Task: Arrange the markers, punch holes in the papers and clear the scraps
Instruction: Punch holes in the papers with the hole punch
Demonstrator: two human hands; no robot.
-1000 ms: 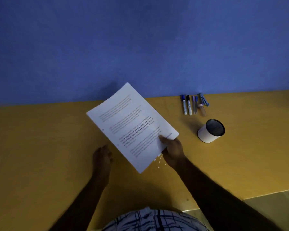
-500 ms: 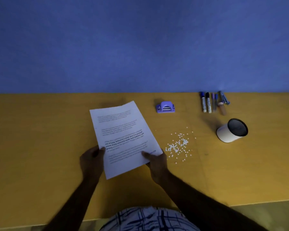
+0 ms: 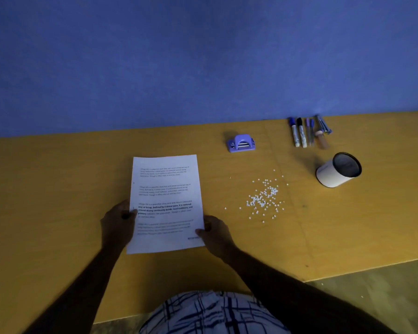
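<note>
A printed white paper sheet (image 3: 165, 201) lies square on the yellow table (image 3: 58, 189) in front of me. My left hand (image 3: 117, 222) grips its left edge with the thumb on top. My right hand (image 3: 215, 233) pinches its lower right corner. A scatter of small white paper scraps (image 3: 263, 198) sits to the right of the sheet. The purple hole punch (image 3: 241, 142) stands behind, near the wall. Several markers and pens (image 3: 307, 132) lie side by side at the back right.
A white cylindrical cup (image 3: 338, 169) with a dark inside lies tipped on its side, right of the scraps. A blue wall (image 3: 203, 63) backs the table. The table's front edge runs at lower right, with floor (image 3: 384, 285) beyond.
The sheet came down from tilted in the air to flat and square on the table. My left hand took hold of its left edge. The punch and scraps came into sight.
</note>
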